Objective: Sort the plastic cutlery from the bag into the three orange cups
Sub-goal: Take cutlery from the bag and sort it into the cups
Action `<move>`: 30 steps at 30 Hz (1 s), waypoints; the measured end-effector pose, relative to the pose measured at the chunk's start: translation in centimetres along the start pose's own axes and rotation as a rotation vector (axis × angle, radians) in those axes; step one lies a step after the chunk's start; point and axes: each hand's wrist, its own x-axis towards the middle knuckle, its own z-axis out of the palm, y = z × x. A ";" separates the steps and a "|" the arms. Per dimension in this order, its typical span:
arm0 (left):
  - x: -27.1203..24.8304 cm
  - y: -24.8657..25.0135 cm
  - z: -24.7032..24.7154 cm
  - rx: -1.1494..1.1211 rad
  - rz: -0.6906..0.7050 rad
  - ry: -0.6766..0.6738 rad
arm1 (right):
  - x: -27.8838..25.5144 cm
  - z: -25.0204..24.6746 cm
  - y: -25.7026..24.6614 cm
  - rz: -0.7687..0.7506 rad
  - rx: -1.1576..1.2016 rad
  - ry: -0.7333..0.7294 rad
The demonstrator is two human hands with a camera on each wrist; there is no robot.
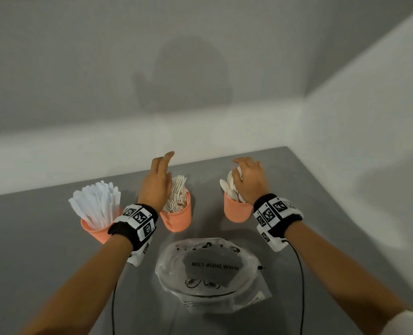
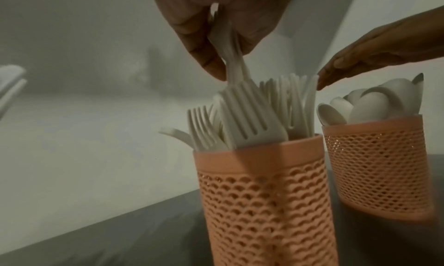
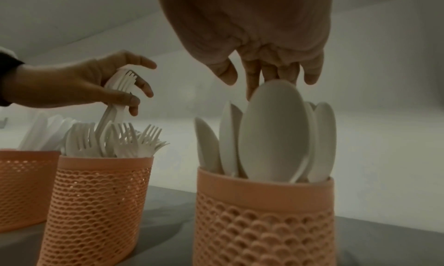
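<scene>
Left grip (image 2: 216, 32) pinches forks (image 2: 230, 51) above middle cup (image 2: 261, 194).

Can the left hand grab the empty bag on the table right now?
Probably not straight away. The left hand is pinching forks above the middle cup. The bag lies uncovered on the table nearer the person, so once the forks drop, nothing blocks it.

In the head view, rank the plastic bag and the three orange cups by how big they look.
1. plastic bag, clearly largest.
2. The fork cup, spoon cup and knife cup look alike; the left hand and its wrist partly hide two, so no ranking.
</scene>
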 end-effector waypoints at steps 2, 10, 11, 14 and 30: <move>-0.1 -0.1 0.0 0.059 0.029 -0.019 | 0.3 0.0 -0.1 0.014 -0.097 -0.077; -3.1 -1.0 1.2 0.204 -0.048 -0.226 | -1.0 1.1 0.8 0.021 -0.363 -0.362; -3.4 -1.3 1.4 0.227 -0.066 -0.272 | -1.0 1.1 0.7 0.024 -0.362 -0.365; -3.4 -1.3 1.4 0.288 -0.116 -0.352 | -0.7 1.0 0.6 0.046 -0.383 -0.371; -2.7 2.8 3.9 0.385 -0.292 -0.412 | -0.7 1.0 0.7 0.026 -0.404 -0.377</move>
